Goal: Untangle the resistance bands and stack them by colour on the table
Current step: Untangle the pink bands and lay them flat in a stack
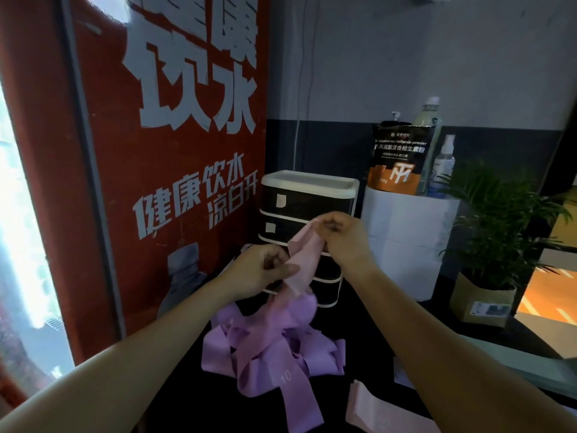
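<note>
A light pink band point(304, 260) is lifted above the dark table point(352, 326). My right hand point(342, 239) pinches its upper end, and my left hand point(265, 270) grips it lower down on the left side. The band's lower part runs down into a tangled heap of purple bands point(271, 348) lying on the table below my hands; one purple strip shows the number 10. A flat pink band point(381, 414) lies apart on the table at the lower right.
A small drawer unit point(309, 207) stands right behind my hands. A white box point(406, 242) to its right carries a black pouch point(398, 157) and bottles. A potted plant point(493, 245) stands at the right, a red poster point(175, 151) on the left.
</note>
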